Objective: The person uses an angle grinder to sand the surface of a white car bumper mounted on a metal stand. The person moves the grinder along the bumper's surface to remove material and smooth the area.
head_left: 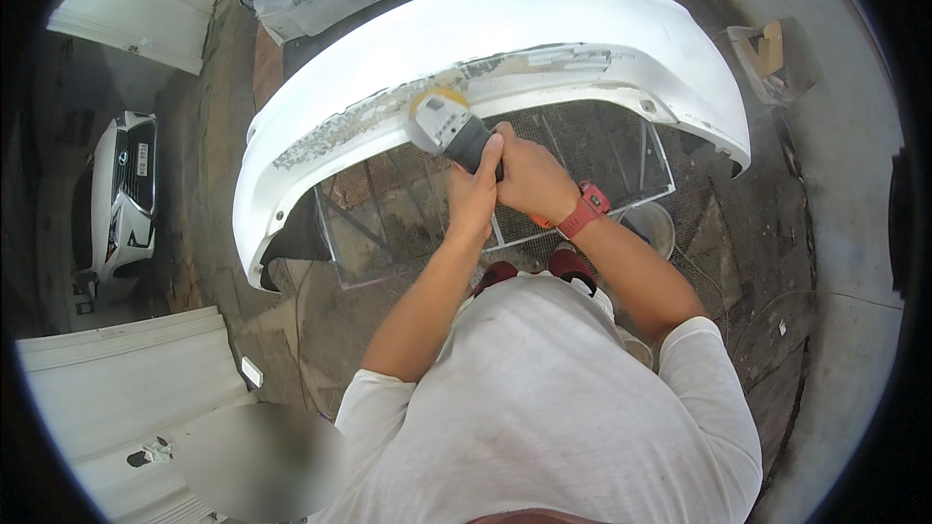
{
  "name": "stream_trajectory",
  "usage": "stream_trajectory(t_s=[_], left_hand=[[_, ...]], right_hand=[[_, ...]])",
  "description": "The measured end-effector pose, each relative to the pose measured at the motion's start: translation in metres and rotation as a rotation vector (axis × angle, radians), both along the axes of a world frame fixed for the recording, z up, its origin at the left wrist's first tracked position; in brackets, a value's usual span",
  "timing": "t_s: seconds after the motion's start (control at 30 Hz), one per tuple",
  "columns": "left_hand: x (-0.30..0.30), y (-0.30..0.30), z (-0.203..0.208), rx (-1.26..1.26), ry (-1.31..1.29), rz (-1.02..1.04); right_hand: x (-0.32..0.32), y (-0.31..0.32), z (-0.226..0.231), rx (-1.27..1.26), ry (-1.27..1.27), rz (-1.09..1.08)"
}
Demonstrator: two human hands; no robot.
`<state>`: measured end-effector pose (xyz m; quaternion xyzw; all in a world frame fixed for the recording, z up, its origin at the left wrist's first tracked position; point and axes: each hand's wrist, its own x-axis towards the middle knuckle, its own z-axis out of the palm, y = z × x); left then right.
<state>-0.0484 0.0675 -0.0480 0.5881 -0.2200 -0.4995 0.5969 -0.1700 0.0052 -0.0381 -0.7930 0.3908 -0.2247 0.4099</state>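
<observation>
We saw a white cotton T-shirt nearest, then the left hand and right hand, a red-strapped watch on the right wrist. Both had fingers curled round the black handle of a grey-and-black power tool with a yellow round pad; some fingertips were hidden. The tool sat over the scuffed grey band of a long curved white bumper; pad contact we couldn't tell. Beyond, at left, stood a white car with a dark grille.
</observation>
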Motion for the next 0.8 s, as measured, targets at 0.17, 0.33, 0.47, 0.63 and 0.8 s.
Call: stream_trajectory(t_s=[0.17,0.33,0.47,0.63,0.8], left_hand=[[0.004,0.005,0.001,-0.031,0.025,0.035],[0.004,0.007,0.003,-0.008,0.035,0.094],[0.013,0.006,0.007,-0.039,-0.010,0.016],[0.010,0.006,0.014,-0.037,0.001,0.079],[0.018,0.002,0.011,-0.012,-0.031,0.025]], right_hand=[[0.009,0.006,-0.001,-0.033,0.023,-0.018],[0.014,0.004,0.001,-0.009,0.037,0.024],[0.017,0.008,-0.001,-0.043,-0.028,-0.017],[0.020,0.002,0.011,-0.019,0.062,0.034],[0.022,0.003,0.007,-0.043,-0.029,-0.015]])
